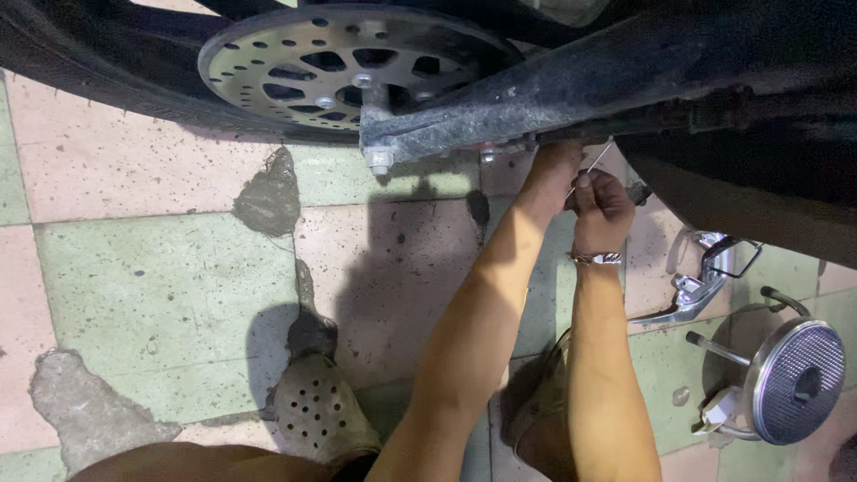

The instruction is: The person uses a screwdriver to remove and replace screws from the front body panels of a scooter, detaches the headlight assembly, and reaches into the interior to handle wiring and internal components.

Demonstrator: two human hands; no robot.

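Floor: pink and green tiles (161, 295) are showing worn, with dark cracked patches where the surface is missing
Overhead: a motorcycle's rear wheel is filling the top edge, its tyre (80, 71) cut off by the frame, with a drilled brake disc (330, 62) lying flat to the view
Swingarm: a dusty dark swingarm (553, 80) is running from the axle nut (379, 161) toward the right, where everything is sinking into shadow
Left hand: the left hand (549, 170) is reaching up under the swingarm; its fingers are tucked behind the metal, so I cannot tell whether they are gripping anything
Right hand: the right hand (600, 201), with a metal bracelet (596, 258) at the wrist, is closing its fingers in a pinch on a thin wire (594, 165)
Wire: it is slanting up from the pinch toward the swingarm's underside; its upper end is hard to make out
Feet: a perforated clog (317, 406) is standing on the tiles; the other foot is mostly hidden behind the forearms
Right side: a chrome bracket (705, 286) and a round chrome meshed part (794, 379) are lying on the floor, well apart from the hands
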